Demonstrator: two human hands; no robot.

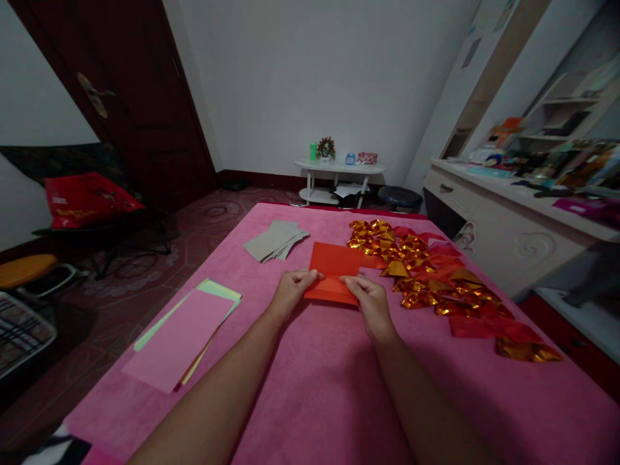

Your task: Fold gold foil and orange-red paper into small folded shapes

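Observation:
Both hands hold a sheet of orange-red paper (335, 258) above the pink cloth (310, 374), and a crease runs across it. My left hand (295, 287) pinches its left edge between thumb and fingers. On the right side, my right hand (371, 297) grips the paper the same way, its thumb on top. To the right lie several folded gold foil pieces (411, 258) with red paper parts (475, 326). A fan of grey sheets (275, 240) rests beyond my left hand. Nearer the left edge is a stack of coloured paper (186, 332), pink on top, with green and yellow showing beneath.
A white side table (339, 166) with a small plant stands by the far wall. Right of the work table is a cluttered white dresser (513, 219). A chair with a red bag (90, 199) and an orange-seated stool (26, 271) are at the left, near a dark door (130, 97).

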